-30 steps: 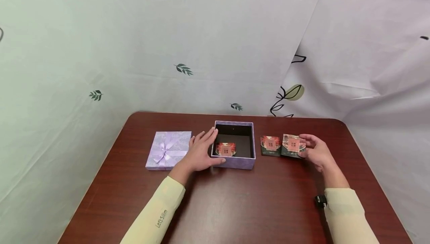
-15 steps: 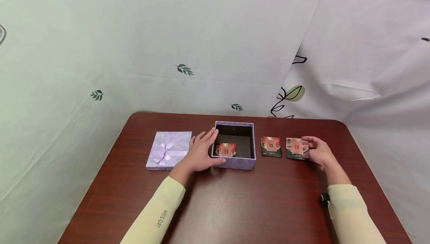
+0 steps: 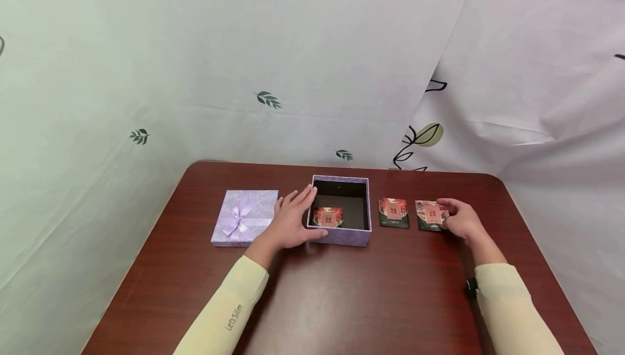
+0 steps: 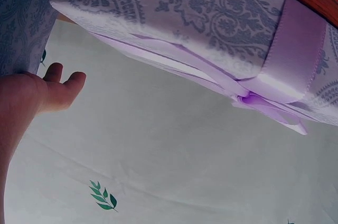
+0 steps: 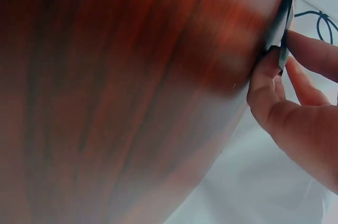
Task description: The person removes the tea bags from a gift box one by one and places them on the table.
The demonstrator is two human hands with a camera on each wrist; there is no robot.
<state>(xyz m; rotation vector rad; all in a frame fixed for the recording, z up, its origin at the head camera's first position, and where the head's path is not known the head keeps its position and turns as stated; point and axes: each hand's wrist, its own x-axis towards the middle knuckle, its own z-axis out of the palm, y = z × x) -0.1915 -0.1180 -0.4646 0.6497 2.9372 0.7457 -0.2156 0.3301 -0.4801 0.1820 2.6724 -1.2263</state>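
Note:
An uncovered purple box (image 3: 339, 236) with a dark inside stands mid-table in the head view. One red and dark green printed sachet (image 3: 328, 217) lies in its front left part. My left hand (image 3: 292, 224) rests against the box's left side, fingers straight at the rim and thumb along the front wall. On the right, my right hand (image 3: 463, 221) pinches the right edge of a similar square sachet (image 3: 431, 215). The right wrist view shows that sachet's thin edge (image 5: 281, 28) between thumb and fingers. Another sachet (image 3: 393, 213) lies between it and the box.
A patterned lilac lid (image 3: 246, 215) with a ribbon bow lies left of the box, close to the left forearm. The reddish-brown table (image 3: 371, 300) ends at a pale curtain (image 3: 317, 73) printed with leaves.
My right hand has moved a little to the right with its sachet, lowering it and widening the gap to the other sachet. The left hand and box have not moved.

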